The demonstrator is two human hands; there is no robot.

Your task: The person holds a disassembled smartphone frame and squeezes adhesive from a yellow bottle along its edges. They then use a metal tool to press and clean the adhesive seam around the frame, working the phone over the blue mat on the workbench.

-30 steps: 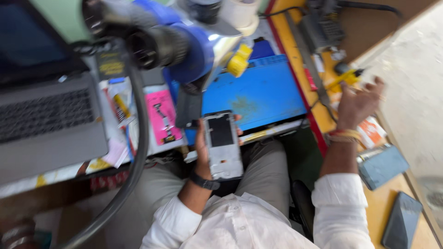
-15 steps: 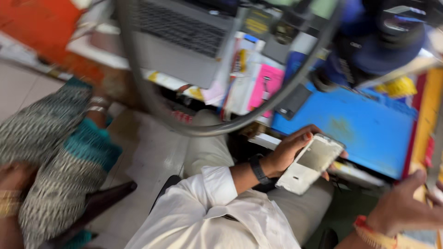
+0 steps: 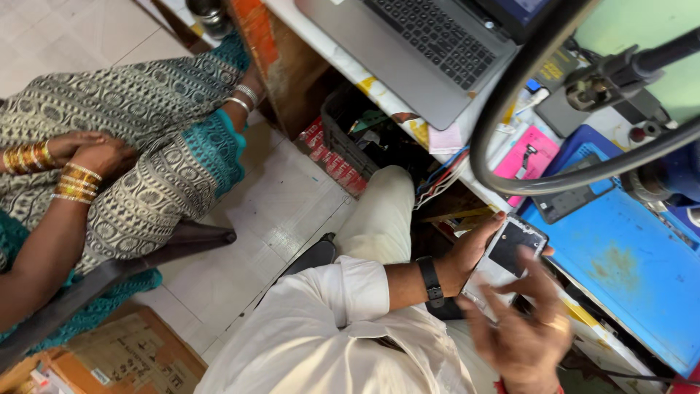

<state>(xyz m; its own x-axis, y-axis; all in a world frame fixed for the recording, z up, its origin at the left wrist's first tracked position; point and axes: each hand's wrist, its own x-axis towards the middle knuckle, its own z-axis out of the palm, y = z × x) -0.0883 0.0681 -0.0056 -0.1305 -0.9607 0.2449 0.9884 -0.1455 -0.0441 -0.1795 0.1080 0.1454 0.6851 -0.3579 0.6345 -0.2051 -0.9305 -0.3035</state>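
My left hand [image 3: 472,252] grips an opened white phone [image 3: 506,257], its back off and a dark part showing inside, held just below the edge of the workbench. A black watch [image 3: 431,281] sits on that wrist. My right hand [image 3: 521,330] hovers over the phone's lower end with fingers spread, blurred by motion; I cannot tell whether it touches the phone. A blue work mat [image 3: 625,273] lies on the bench right beside the phone.
A grey laptop [image 3: 426,47] sits on the bench top. A black hose loop [image 3: 561,179] and microscope arm [image 3: 620,69] hang over the mat. A pink card [image 3: 523,162] lies there. A seated person in patterned cloth [image 3: 138,153] with gold bangles is at left. A cardboard box [image 3: 131,357] is on the floor.
The view has swung left and down, bringing the seated person and floor into sight. My right hand has come from the bench's right side over to the phone held by my left hand.
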